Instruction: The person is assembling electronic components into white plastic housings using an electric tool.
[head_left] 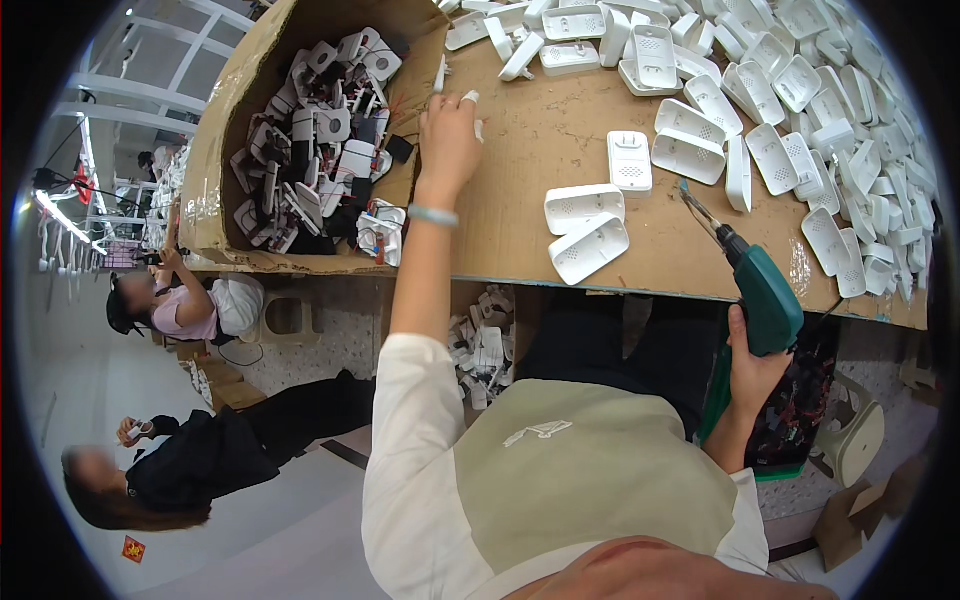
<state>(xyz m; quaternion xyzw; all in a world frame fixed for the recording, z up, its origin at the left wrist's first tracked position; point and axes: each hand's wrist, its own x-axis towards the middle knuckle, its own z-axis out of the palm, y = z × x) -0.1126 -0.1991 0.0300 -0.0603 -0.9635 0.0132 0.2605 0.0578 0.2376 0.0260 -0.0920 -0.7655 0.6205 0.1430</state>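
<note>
My left hand (pixel 450 140) reaches to the right edge of the cardboard box, its fingers curled and white coverings on some fingertips. Whatever lies under those fingers is hidden. A small white piece (pixel 440 72) is just beyond them. My right hand (pixel 755 365) grips a green pistol-shaped soldering gun (pixel 765 295), its slim metal tip pointing up and left over the table. Left of that tip, a white plug housing (pixel 629 162) with prongs lies face up. Two open white half-shells (pixel 588 248) overlap near the table's front edge.
The cardboard box (pixel 215 190) holds many white parts with wires. White shells (pixel 800 80) are heaped across the table's far right. Under the table are more white parts (pixel 487 345). Two other people (pixel 200 470) are at the left. A pale stool (pixel 850 430) stands lower right.
</note>
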